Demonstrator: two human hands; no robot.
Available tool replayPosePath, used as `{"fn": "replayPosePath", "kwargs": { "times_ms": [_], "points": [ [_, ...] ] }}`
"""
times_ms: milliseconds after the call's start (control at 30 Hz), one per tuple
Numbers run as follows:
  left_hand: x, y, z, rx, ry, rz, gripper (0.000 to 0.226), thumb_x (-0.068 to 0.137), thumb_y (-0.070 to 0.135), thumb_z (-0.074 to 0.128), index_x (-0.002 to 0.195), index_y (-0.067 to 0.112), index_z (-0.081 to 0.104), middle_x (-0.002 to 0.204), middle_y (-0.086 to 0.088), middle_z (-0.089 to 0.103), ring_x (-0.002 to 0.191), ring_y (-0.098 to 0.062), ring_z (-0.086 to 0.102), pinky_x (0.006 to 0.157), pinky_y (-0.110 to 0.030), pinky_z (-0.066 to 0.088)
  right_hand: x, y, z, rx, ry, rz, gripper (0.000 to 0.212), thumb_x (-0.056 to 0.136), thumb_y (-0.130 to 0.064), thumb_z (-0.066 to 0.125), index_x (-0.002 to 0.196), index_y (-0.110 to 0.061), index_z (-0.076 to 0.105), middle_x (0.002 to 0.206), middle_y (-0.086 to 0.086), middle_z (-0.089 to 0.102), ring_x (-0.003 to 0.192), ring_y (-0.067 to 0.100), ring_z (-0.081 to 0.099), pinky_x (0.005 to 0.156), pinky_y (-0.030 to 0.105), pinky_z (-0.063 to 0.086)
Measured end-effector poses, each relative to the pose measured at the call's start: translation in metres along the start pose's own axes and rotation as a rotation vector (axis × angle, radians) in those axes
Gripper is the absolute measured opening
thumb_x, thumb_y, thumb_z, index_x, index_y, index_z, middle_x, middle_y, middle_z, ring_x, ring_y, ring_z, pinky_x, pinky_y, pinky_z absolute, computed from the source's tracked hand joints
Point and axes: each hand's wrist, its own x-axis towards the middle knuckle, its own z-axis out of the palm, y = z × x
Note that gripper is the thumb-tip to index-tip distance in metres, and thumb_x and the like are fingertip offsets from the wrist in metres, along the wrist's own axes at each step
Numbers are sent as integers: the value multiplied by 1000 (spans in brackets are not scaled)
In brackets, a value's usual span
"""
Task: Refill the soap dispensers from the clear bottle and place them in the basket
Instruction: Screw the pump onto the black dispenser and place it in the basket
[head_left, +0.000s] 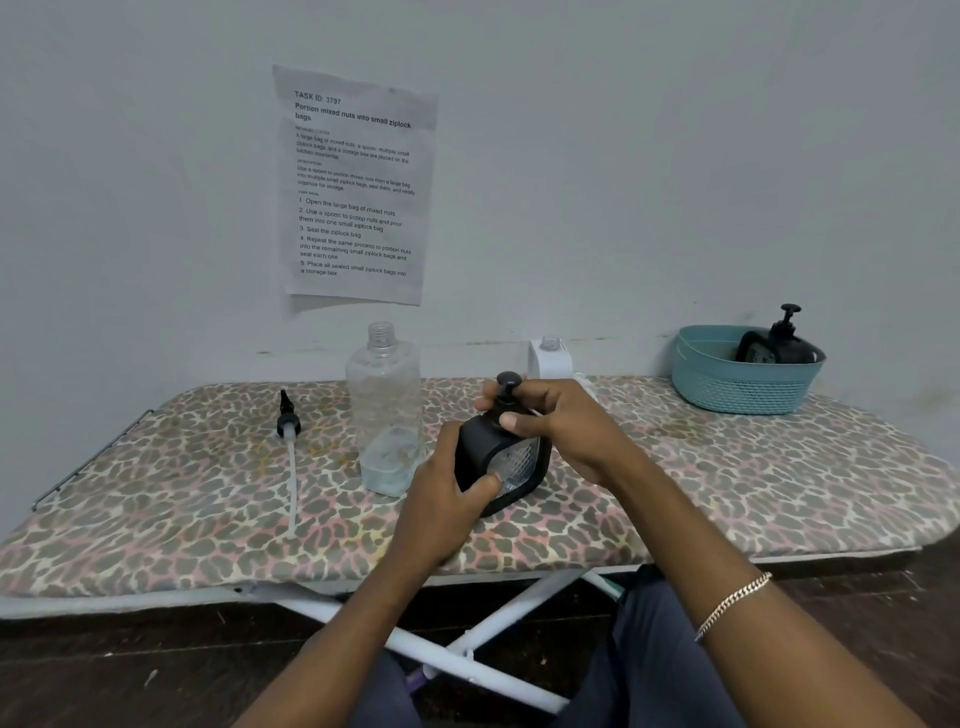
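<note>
Soap dispenser (511, 460), black, over mid ironing board (727, 493) beside clear bottle (384, 410): left grip (447, 488) clamped round its body, right grip (561, 426) pinched on its pump head (506, 382). Second dispenser (779, 345) sits in basket (727, 387).

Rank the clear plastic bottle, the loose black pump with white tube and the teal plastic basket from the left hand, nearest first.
1. Clear plastic bottle, just beside the left hand.
2. Loose black pump, farther left.
3. Teal plastic basket, far right by the wall.

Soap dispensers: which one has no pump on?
The white dispenser by the wall: bare neck. The held black dispenser and the black one in the basket carry pumps.
</note>
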Motion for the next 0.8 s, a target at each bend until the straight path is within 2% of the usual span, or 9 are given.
{"fn": "replayPosePath", "kwargs": {
  "times_ms": [67, 133, 267, 400, 533, 800],
  "points": [
    [0, 0, 0, 0, 16, 8, 34, 84, 40, 65, 112, 44, 47, 90, 12, 65, 68, -9, 60, 53, -24, 46, 0, 2, 4, 39, 54, -7, 29, 90, 7, 74, 106, -15, 82, 113, 9, 80, 116, 22, 73, 99, 32, 58],
    [0, 0, 1, 0, 28, 6, 34, 82, 41, 65, 112, 41, 49, 86, 11, 64, 63, -8, 57, 51, -22, 43, -1, 7, 10, 83, 148, -19, 29, 86, 8, 78, 109, -10, 81, 108, 10, 81, 109, 22, 76, 100, 37, 59],
    [0, -2, 1, -9, 23, 7, 36, 82, 40, 66, 115, 38, 50, 86, 8, 64, 62, -11, 57, 52, -24, 44, -5, 17, 28, 41, 320, -58, 31, 86, 2, 81, 110, -17, 81, 105, 1, 82, 106, 16, 77, 100, 38, 60],
    [1, -3, 1, 6, 23, 8, 34, 82, 40, 67, 112, 40, 50, 85, 9, 64, 64, -13, 59, 53, -29, 46, -5, 7, 13, -37, 188, -67, 23, 91, -5, 79, 111, -16, 81, 109, 1, 81, 109, 16, 76, 100, 33, 59],
    [2, -3, 1, 12, 19, -1, 34, 83, 40, 67, 111, 39, 49, 85, 10, 65, 67, -16, 61, 56, -36, 49, -4, 0, 1, -96, 32, -46, 21, 100, -8, 69, 119, -13, 77, 120, 5, 78, 122, 21, 70, 107, 36, 55],
    [-1, 0, 1, 37, 29, 7, 38, 82, 42, 68, 115, 36, 50, 85, 5, 64, 67, -20, 62, 58, -45, 51, -7, 8, 11, -30, 108, -80, 27, 101, 1, 65, 118, -18, 76, 113, 3, 80, 116, 15, 73, 105, 31, 56]
  ]
}}
